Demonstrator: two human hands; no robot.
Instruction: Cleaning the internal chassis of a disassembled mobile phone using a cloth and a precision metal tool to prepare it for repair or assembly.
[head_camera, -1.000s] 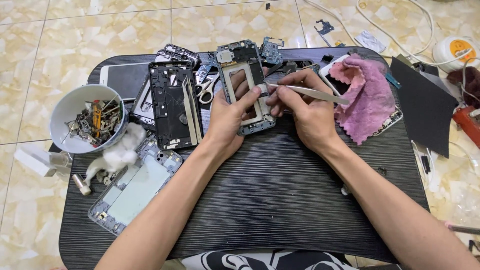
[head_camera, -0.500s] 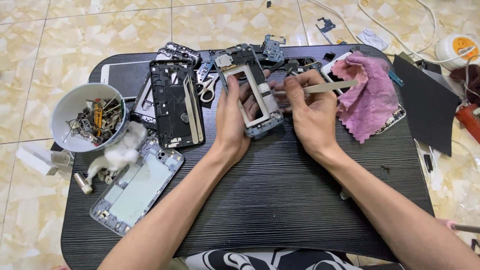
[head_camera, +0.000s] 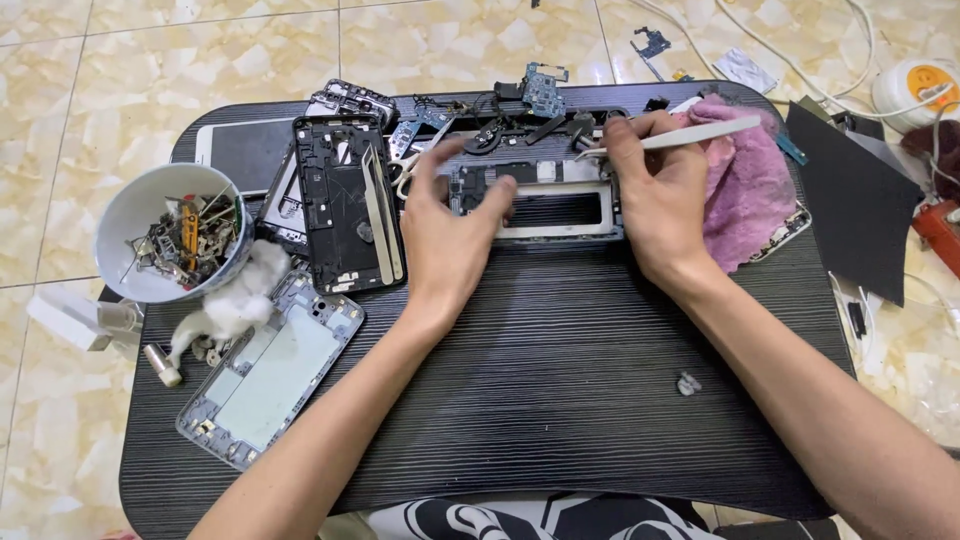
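Phone frame (head_camera: 555, 205) lies crosswise at the table's (head_camera: 560, 400) far middle, between left hand (head_camera: 450, 235) and right hand (head_camera: 655, 200). Tweezers (head_camera: 690, 135) in right hand, tip over the frame's far edge. Cloth (head_camera: 745, 190) just right of right hand. 1 opened phone body (head_camera: 345, 205) left of left hand; bowl of parts (head_camera: 170, 235) further left. 1 more frame (head_camera: 270, 370) near the front-left corner.

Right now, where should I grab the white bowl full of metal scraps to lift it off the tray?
Take the white bowl of metal scraps by its bare left rim, coming from the left. It stands upright and open, and jagged parts fill the inside. On its right the black phone frame and the white cotton tuft crowd it.
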